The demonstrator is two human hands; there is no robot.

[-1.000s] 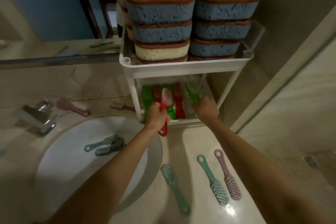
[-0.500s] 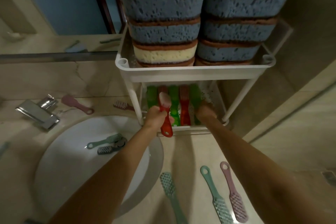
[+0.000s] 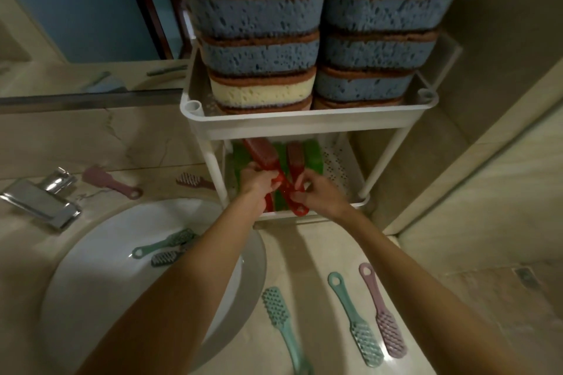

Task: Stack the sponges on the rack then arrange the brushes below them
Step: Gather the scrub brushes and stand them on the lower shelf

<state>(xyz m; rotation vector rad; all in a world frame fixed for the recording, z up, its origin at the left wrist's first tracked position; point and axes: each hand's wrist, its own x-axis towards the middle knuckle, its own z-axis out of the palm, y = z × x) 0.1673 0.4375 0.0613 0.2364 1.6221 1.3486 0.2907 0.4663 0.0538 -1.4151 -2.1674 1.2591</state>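
**A:** Head view, then. Which step is in hand?

**B:** The brushes. The sponges (image 3: 259,9) sit stacked on the rack's (image 3: 307,123) upper tray, so that half looks done. The left hand (image 3: 257,181) has its fingers curled round the handle of a red brush (image 3: 263,154). The right hand (image 3: 320,192) pinches the same handle nearer its hanging hole. The brush lies slantwise over those already in the lower tray (image 3: 338,167), head toward the back.

**A:** And the next move?

**B:** My guess is to swing it parallel to its neighbours, lower it into a gap and let go. Then fetch a loose one.

**A:** Counts?

**B:** The sponges show four layers in each of the two front stacks: the left has two blue, one yellow and a sliver at the bottom. More stacks stand behind, but only their tops show, so I cannot total them. The tray holds green and red brushes side by side, perhaps five (overlap blurs that).

Seven brushes are loose:
- Two teal brushes (image 3: 355,320) and a pink brush (image 3: 382,310) lie near the worktop's (image 3: 320,253) front edge.
- A teal and grey pair (image 3: 164,245) lies in the sink (image 3: 91,283).
- Two pink brushes (image 3: 112,183) lie along the back edge, beside the tap (image 3: 42,198).
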